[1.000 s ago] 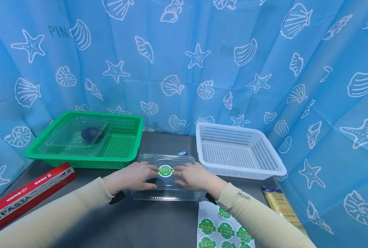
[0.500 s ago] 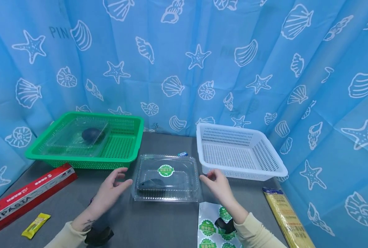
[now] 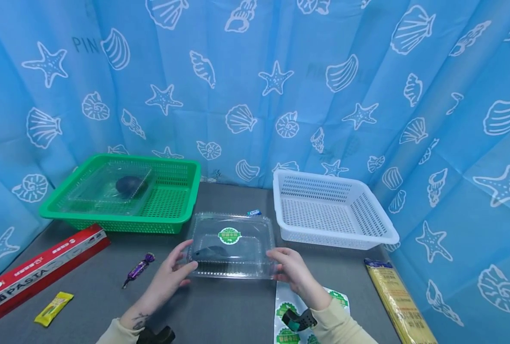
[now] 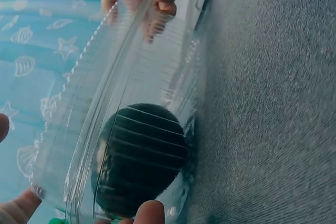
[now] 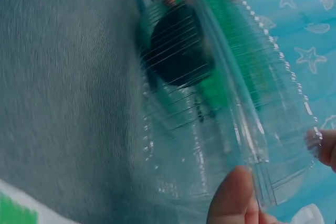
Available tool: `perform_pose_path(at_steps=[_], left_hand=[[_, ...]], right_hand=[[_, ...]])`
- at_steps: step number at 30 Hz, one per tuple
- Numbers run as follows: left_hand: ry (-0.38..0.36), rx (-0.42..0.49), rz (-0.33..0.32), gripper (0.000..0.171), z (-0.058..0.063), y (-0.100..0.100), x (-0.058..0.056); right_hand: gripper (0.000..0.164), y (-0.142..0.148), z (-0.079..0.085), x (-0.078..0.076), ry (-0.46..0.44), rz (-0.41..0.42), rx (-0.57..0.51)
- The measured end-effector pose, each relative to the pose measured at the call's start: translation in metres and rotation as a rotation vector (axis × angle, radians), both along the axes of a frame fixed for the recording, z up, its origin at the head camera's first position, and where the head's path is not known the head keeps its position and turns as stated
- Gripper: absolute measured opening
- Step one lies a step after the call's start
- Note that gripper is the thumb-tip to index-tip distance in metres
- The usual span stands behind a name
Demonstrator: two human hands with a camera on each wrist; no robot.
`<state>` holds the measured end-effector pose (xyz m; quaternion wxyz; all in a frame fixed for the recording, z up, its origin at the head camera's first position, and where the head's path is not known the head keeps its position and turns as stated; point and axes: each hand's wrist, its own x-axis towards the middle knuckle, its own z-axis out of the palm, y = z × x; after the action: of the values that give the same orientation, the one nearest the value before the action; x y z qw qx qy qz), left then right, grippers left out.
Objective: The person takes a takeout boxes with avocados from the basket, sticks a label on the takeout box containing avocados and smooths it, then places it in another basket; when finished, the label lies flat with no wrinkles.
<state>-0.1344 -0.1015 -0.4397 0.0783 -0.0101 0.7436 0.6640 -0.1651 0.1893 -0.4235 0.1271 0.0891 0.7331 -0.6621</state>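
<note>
A clear plastic clamshell container lies on the grey table, its lid down, with a round green sticker on top. Through the plastic shows a dark oval fruit or vegetable, toward the container's left side; its exact kind is unclear. My left hand grips the container's left edge, thumb at the near side. At the opposite edge my right hand holds on with thumb and fingers, as the right wrist view also shows. Under the right wrist lies a sheet of green stickers.
At back left, a green basket holds another clear container with a dark oval thing. A white basket stands back right. A red PASTA box, purple candy and yellow packet lie left; a yellow pasta pack lies right.
Both hands leave the container's top around the sticker, draw back apart, then take hold of its left and right sides. The purple candy and yellow packet come into sight.
</note>
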Motion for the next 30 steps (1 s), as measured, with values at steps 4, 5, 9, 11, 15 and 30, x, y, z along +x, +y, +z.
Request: perform_pose_path(at_steps=[4,5,9,11,15,30], left_hand=[[-0.028,0.029,0.02,0.054,-0.001,0.0,0.005],[-0.031,0.038,0.03,0.051,-0.001,0.001,0.007],[-0.027,0.043,0.1,0.04,0.0,0.001,0.013],[-0.008,0.031,0.14,0.035,0.003,0.001,0.015],[0.0,0.009,0.176,0.034,0.012,-0.002,0.016],[0.0,0.011,-0.226,0.034,0.033,-0.043,-0.008]], right_hand=[[0.041,-0.002,0.004,0.01,-0.026,0.024,-0.04],[0.039,-0.002,0.006,0.014,-0.031,0.033,-0.044],[0.036,-0.004,0.012,0.029,-0.054,0.086,-0.074],[0.036,-0.005,0.015,0.037,-0.062,0.12,-0.1],[0.035,-0.003,0.019,0.048,-0.059,0.164,-0.09],[0.061,0.042,0.031,0.019,0.24,0.686,-0.111]])
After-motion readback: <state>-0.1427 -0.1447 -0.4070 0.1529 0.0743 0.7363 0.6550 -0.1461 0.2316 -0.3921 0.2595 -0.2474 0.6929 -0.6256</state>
